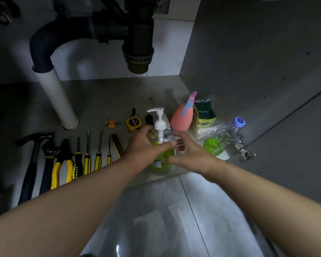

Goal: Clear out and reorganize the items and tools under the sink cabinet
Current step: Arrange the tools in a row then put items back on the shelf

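Both forearms reach in from below. My left hand (pixel 143 145) is wrapped round the pump bottle (pixel 159 125) of green liquid, thumb across its front. The bottle is upright near the front edge of the cabinet floor (pixel 100 101), right of the screwdrivers (pixel 87 160). My right hand (pixel 191 153) is blurred beside it; I cannot tell its grip. A blue cap (pixel 240 121) reads "6"; the tape measure (pixel 133 123) label is illegible.

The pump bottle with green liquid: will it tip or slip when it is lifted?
Probably fairly heavy for its size: green liquid shows in the lower body of the pump bottle. Its tall white pump head likely makes it tip if pushed high up. The clear plastic wall looks smooth, so perhaps slippery.
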{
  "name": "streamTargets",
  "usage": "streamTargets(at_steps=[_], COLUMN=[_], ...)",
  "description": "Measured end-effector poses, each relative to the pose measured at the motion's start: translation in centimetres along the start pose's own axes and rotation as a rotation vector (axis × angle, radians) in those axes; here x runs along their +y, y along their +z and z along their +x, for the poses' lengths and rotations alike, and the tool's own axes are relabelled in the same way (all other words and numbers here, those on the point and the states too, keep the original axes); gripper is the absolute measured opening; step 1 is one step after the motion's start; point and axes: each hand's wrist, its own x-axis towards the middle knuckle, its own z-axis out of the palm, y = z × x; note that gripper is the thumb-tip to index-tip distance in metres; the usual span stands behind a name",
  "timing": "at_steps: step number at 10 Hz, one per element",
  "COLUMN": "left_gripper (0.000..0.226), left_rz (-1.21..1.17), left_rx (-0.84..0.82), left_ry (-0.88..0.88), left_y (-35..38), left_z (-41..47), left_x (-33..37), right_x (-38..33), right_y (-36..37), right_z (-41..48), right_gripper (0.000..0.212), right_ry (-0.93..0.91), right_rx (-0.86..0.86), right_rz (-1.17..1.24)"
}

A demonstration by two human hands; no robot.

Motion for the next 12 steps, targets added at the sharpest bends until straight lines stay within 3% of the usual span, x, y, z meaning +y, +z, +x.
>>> streamTargets(at_steps=[1, 3, 4, 5, 6, 10, 11, 12], left_gripper=[0.059, 0.064, 0.048, 0.027, 0.023, 0.022, 0.017, 0.012], left_rz=[0.052, 0.056, 0.024, 0.067, 0.131, 0.304, 0.397, 0.493], left_rx=[-0.019, -0.109, -0.117, -0.022, 0.014, -0.011, -0.107, -0.124], left_ry=[0.035, 0.051, 0.030, 0.006, 0.018, 0.064, 0.071, 0.064], left_y=[1.8, 2.6, 2.6, 2.0, 1.3, -0.7, -1.8, -2.9], left_z=[-0.3, -0.1, 0.2, 0.8, 1.4, 1.1, 0.0, -1.0], left_x=[0.2, -0.4, -0.7, -1.4, -2.5, -3.8, -2.1, 0.1], right_x=[0.8, 3.8, 5.5, 7.3, 7.8, 7.6, 5.5, 3.1], right_y=[1.3, 1.8, 1.3, 0.0, -0.9, -0.1, -0.4, -1.5], right_z=[-0.8, -0.2, 0.2, 1.1, 2.8, 5.8, 4.4, 2.9], right_gripper=[0.074, 0.072, 0.080, 0.086, 0.091, 0.086, 0.095, 0.083], right_ry=[-0.066, -0.050, 0.001, 0.060, 0.105, 0.291, 0.498, 0.521], right_rx=[0.254, 0.387, 0.467, 0.566, 0.618, 0.627, 0.535, 0.433], right_rz=[-0.122, -0.169, -0.178, -0.172, -0.130, -0.154, -0.213, -0.295])
